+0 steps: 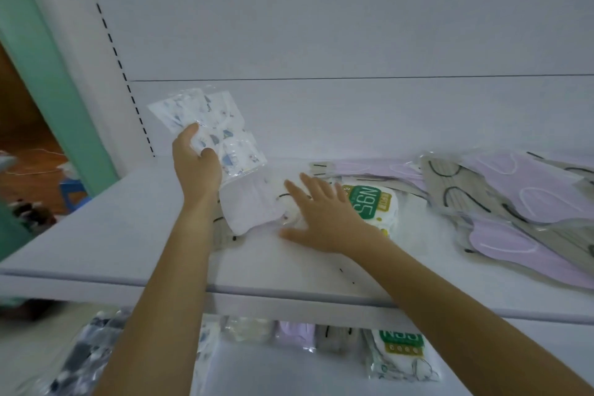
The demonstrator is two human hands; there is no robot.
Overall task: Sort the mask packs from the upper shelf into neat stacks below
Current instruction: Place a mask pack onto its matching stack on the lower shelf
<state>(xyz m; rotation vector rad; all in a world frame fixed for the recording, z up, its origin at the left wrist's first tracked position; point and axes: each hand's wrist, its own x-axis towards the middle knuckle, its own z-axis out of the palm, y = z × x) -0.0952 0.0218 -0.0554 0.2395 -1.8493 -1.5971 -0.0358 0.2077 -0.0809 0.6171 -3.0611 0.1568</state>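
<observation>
On the upper shelf (106, 235), the left hand (196, 167) holds up a printed mask pack (231, 138) while the right hand (324, 219) lies on the heap.

Left thumb and fingers are clamped on the printed mask pack's lower edge, keeping it tilted above the shelf; right fingers (310, 185) are spread and straight, flat on clear wrapping between a white pack (249, 207) and a green-labelled N95 pack (374, 206). The white pack lies just beside the left wrist, partly under the held one. Further right, lilac and grey packs (514, 202) sprawl in a loose, overlapping pile, well apart from both hands. Below the shelf edge, between the forearms, a row of packs (294, 334) sits side by side. The held pack is clear plastic over white masks with small blue-grey prints.
</observation>
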